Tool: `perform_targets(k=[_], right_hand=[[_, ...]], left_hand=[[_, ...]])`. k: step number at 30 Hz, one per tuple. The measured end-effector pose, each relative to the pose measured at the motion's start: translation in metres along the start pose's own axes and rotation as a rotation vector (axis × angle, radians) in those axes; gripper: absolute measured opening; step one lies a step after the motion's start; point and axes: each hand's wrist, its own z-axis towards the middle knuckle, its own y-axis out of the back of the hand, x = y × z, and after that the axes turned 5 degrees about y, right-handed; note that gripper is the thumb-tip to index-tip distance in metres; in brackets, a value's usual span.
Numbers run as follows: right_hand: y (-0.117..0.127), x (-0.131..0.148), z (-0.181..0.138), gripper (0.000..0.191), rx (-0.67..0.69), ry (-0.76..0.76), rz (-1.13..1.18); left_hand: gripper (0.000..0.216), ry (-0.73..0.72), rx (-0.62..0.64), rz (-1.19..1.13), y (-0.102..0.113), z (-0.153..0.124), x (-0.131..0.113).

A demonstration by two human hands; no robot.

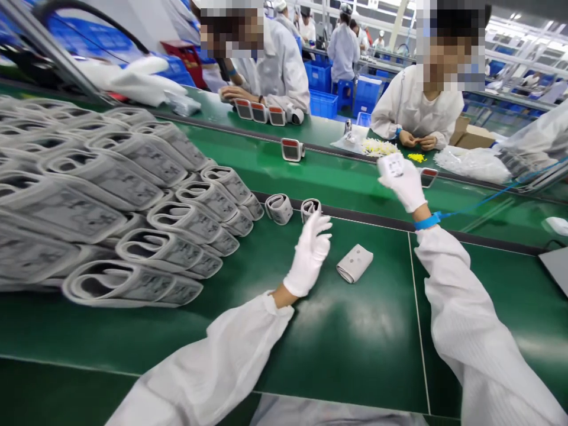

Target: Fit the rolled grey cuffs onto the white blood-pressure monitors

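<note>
My left hand [309,254], in a white glove, reaches over the green bench with its fingers apart. Its fingertips are right at a small rolled grey cuff [310,207]; whether they touch it I cannot tell. Another rolled cuff [278,209] stands just left of that one. A folded grey cuff [355,263] with round marks lies on the bench to the right of this hand. Over the conveyor, my right hand [406,183], also gloved and wearing a blue wrist strap [427,221], grips a small white device [393,165] with dark marks on its face.
Stacked rolled cuffs [133,219] fill the left side. On the green conveyor [239,155] stands a device with a screen [291,150]; another device [428,177] sits behind my right hand. Two co-workers sit opposite, near yellow parts [416,158] and plastic bags [473,163].
</note>
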Motion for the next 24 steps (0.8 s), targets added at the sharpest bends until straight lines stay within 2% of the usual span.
perform_targets(k=[1, 2, 3, 5, 7, 9, 11, 14, 17, 20, 24], right_hand=[[-0.003, 0.026, -0.006, 0.032, -0.032, -0.054, 0.048], [-0.009, 0.055, -0.014, 0.037, -0.015, -0.004, 0.107], [-0.016, 0.083, -0.024, 0.041, 0.041, 0.113, 0.154], [-0.032, 0.13, -0.046, 0.047, 0.218, 0.3, 0.155], [-0.043, 0.154, -0.065, 0.057, 0.302, 0.303, 0.035], [-0.045, 0.155, -0.077, 0.066, 0.345, 0.286, -0.102], [-0.038, 0.142, -0.087, 0.079, 0.391, 0.222, -0.229], [-0.023, 0.12, -0.108, 0.098, 0.562, 0.015, -0.3], [-0.018, 0.102, -0.133, 0.088, 0.668, -0.083, -0.223], [-0.021, 0.087, -0.15, 0.082, 0.541, -0.131, 0.008], [-0.035, 0.071, -0.155, 0.081, 0.179, -0.198, 0.333]], left_hand=[[0.093, 0.03, 0.026, -0.109, 0.001, 0.002, -0.006], [0.098, 0.054, 0.045, -0.209, 0.001, 0.002, -0.011], [0.097, 0.08, 0.037, -0.296, 0.001, 0.002, -0.016], [0.08, 0.152, -0.07, -0.412, -0.001, -0.001, -0.023], [0.056, 0.246, -0.19, -0.464, 0.001, -0.002, -0.026], [0.047, 0.33, -0.187, -0.489, 0.007, 0.001, -0.028], [0.051, 0.365, -0.124, -0.476, 0.013, 0.006, -0.028], [0.059, 0.368, -0.066, -0.419, 0.015, 0.008, -0.03], [0.064, 0.386, 0.038, -0.352, 0.007, -0.001, -0.027], [0.066, 0.446, 0.139, -0.277, -0.003, -0.01, -0.023], [0.063, 0.522, 0.151, -0.327, -0.007, -0.012, -0.023]])
